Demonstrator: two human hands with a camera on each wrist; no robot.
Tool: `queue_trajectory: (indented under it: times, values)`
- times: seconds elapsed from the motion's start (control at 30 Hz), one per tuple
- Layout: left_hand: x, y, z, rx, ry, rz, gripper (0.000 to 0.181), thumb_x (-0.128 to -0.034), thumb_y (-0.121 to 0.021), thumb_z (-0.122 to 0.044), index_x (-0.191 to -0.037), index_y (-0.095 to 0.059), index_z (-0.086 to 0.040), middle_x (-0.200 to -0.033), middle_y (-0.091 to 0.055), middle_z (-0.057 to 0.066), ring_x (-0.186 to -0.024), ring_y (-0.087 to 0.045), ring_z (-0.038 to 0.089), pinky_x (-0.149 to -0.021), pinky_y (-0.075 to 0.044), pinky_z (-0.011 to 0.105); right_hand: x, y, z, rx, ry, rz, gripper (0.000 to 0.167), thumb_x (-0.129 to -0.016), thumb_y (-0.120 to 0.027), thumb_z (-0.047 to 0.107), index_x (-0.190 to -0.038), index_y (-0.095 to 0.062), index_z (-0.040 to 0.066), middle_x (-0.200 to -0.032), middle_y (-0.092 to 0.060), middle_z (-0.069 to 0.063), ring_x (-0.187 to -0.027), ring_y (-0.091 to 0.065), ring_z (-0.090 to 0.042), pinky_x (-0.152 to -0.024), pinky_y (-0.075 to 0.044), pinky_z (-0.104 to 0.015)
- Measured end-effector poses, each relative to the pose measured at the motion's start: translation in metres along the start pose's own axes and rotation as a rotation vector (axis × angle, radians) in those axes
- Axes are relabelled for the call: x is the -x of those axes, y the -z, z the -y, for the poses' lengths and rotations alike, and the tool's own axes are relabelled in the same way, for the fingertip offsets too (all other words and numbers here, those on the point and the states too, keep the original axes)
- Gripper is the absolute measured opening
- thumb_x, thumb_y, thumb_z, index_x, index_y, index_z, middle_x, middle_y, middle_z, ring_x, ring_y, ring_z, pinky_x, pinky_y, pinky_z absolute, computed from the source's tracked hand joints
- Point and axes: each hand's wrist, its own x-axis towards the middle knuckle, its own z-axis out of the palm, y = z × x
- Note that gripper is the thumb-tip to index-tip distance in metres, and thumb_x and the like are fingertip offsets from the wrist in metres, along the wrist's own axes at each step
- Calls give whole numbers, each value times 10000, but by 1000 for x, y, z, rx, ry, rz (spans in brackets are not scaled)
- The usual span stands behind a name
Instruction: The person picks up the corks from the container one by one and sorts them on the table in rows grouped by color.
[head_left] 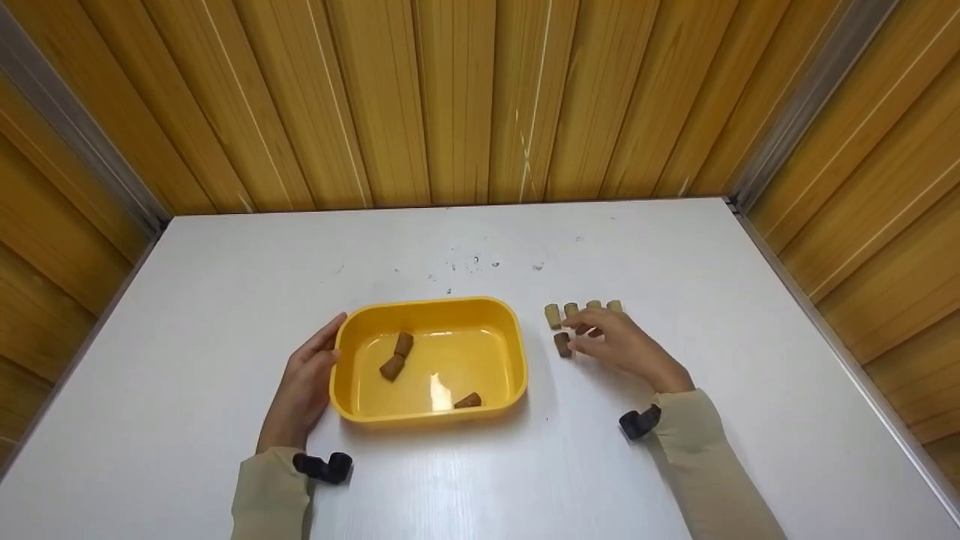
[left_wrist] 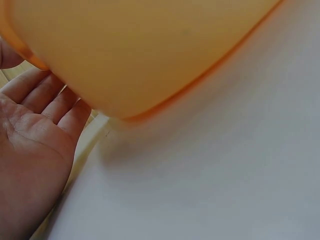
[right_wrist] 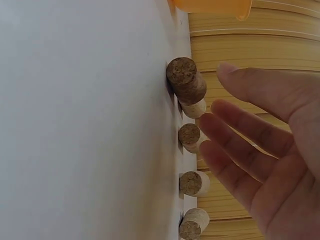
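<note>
The left hand (head_left: 300,379) grips a yellow tub (head_left: 427,418), the right hand (head_left: 626,346) spreads beside a brown cork (head_left: 562,346), pale corks (head_left: 553,316) beyond showing speckled ends (right_wrist: 190,183) only in the right-wrist view.

The person is wearing a plain khaki left sleeve (head_left: 268,495), its cuff creasing softly. A small black device (head_left: 340,466) with a rounded end is jutting rightward from that sleeve. Well right of it, a matching right sleeve (head_left: 705,450) is showing, bearing a second black device (head_left: 636,424).
</note>
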Motion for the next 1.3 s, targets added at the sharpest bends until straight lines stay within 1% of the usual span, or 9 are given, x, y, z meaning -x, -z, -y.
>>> queue_trajectory:
  times: [0.13, 0.33, 0.5, 0.63, 0.77, 0.93, 1.1, 1.23, 1.3]
  values:
    - [0, 0, 1, 15, -8, 9, 572, -943, -372, 12, -1505, -293, -59, -1603, -226, 41, -1460, -254, 141, -1094, -362, 188, 1, 4, 0, 17, 51, -28, 328, -883, -665, 136, -1191, -653, 25, -1116, -660, -120, -1035, -629, -283, -939, -531, -459]
    - [0, 1, 3, 26, -34, 22, 579, -938, -356, 25, -1507, -274, -42, -1606, -203, 74, -1354, -397, 9, -1095, -362, 195, -5, 10, 10, 7, 145, -47, 312, -867, -672, 79, -1164, -649, -13, -1120, -672, -164, -986, -640, -294, -927, -536, -468]
    - [-1, 0, 3, 24, -10, 19, 585, -939, -365, 10, -1512, -266, -50, -1600, -231, 47, -1334, -415, 2, -1092, -371, 199, -12, 16, 24, 36, 133, -27, 316, -879, -653, 63, -1189, -645, 7, -1132, -672, -150, -984, -630, -253, -913, -538, -451]
    - [-1, 0, 3, 19, 1, 16, 582, -942, -365, 4, -1512, -271, -57, -1595, -248, 27, -1394, -358, 63, -1093, -371, 202, -20, 21, 37, 29, 136, -9, 325, -882, -649, 62, -1204, -644, 20, -1149, -671, -137, -1008, -617, -275, -925, -528, -435]
    - [-2, 0, 2, 21, -1, 16, 581, -943, -366, 5, -1513, -269, -56, -1598, -239, 33, -1439, -299, 120, -1092, -372, 204, -27, 26, 50, 9, 111, 11, 338, -886, -653, 92, -1221, -644, 50, -1170, -666, -98, -1067, -606, -311, -953, -523, -443]
    - [-2, 0, 2, 23, -5, 9, 576, -943, -370, 10, -1508, -284, -57, -1601, -234, 37, -1454, -272, 139, -1094, -366, 200, -38, 28, 66, 43, 110, 37, 357, -874, -678, 145, -1221, -650, 66, -1187, -667, -86, -1096, -611, -302, -973, -520, -438]
    - [-1, 0, 2, 14, -9, -1, 583, -931, -356, 25, -1505, -288, -49, -1604, -224, 43, -1427, -309, 82, -1093, -357, 178, -48, 26, 78, 43, 114, 62, 353, -875, -680, 170, -1213, -657, 70, -1192, -670, -77, -1088, -624, -254, -967, -530, -397]
    - [-1, 1, 2, -2, -18, 6, 590, -925, -342, 32, -1507, -277, -42, -1603, -224, 55, -1355, -386, -4, -1094, -354, 178, -56, 22, 85, 25, 127, 78, 346, -877, -678, 163, -1203, -660, 49, -1196, -672, -99, -1081, -632, -283, -963, -529, -416]
    - [0, 1, 1, -7, -22, 10, 591, -926, -339, 32, -1508, -272, -40, -1601, -227, 58, -1350, -392, -9, -1097, -350, 184, -59, 20, 88, 18, 139, 87, 343, -879, -675, 158, -1201, -659, 40, -1202, -671, -113, -1072, -639, -279, -958, -531, -419]
